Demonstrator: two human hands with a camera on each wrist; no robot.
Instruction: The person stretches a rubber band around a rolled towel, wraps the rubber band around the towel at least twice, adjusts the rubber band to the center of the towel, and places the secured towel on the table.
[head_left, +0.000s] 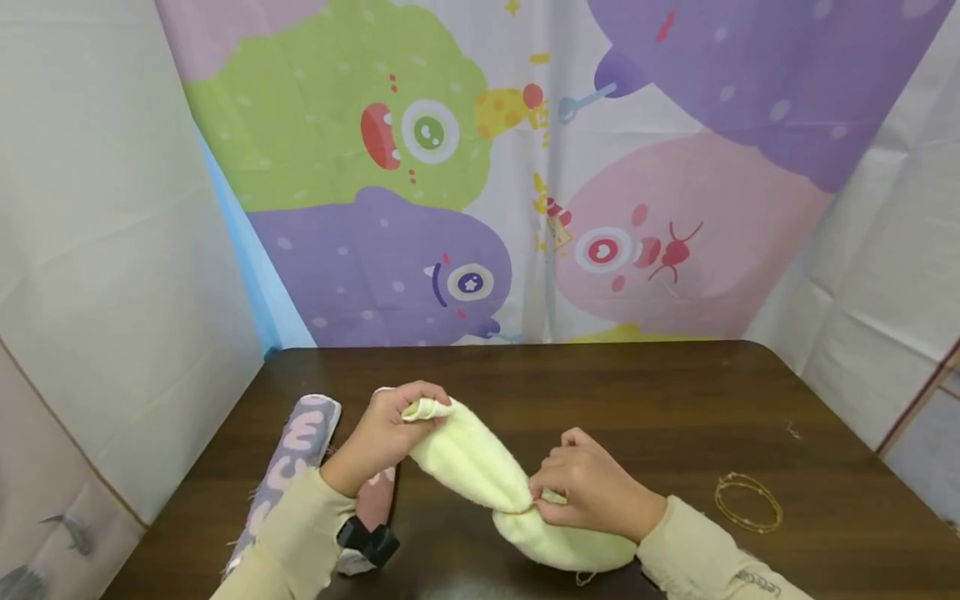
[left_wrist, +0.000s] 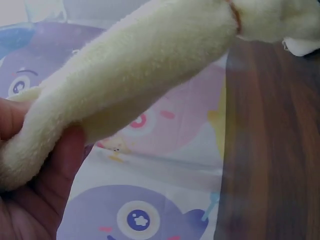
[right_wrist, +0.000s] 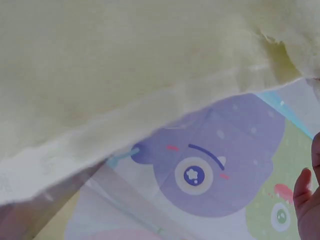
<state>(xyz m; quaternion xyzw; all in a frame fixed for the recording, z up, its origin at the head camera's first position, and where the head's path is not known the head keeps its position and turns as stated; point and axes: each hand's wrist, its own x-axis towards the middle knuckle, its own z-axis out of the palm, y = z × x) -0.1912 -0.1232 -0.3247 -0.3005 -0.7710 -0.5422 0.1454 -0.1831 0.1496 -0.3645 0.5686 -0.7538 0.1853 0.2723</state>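
A pale yellow towel [head_left: 468, 458], bunched lengthwise, slants down from left to right above the table. My left hand [head_left: 393, 429] grips its folded upper end between thumb and fingers; the left wrist view shows this grip closer. A thin reddish-brown band [left_wrist: 234, 17] cinches the towel near its middle. At that waist the fingers of my right hand [head_left: 588, 487] are curled and pinch the band. The lower half of the towel hangs below the right hand. In the right wrist view the towel [right_wrist: 125, 65] fills the top, with fingers [right_wrist: 302, 192] at the right edge.
A grey-and-pink lettered cloth roll [head_left: 288, 458] lies on the dark wooden table [head_left: 660, 392] at left. Beside it is a pink roll [head_left: 375, 500], partly behind the left arm. Thin gold loops [head_left: 748, 502] lie at right. A cartoon curtain [head_left: 525, 250] hangs behind.
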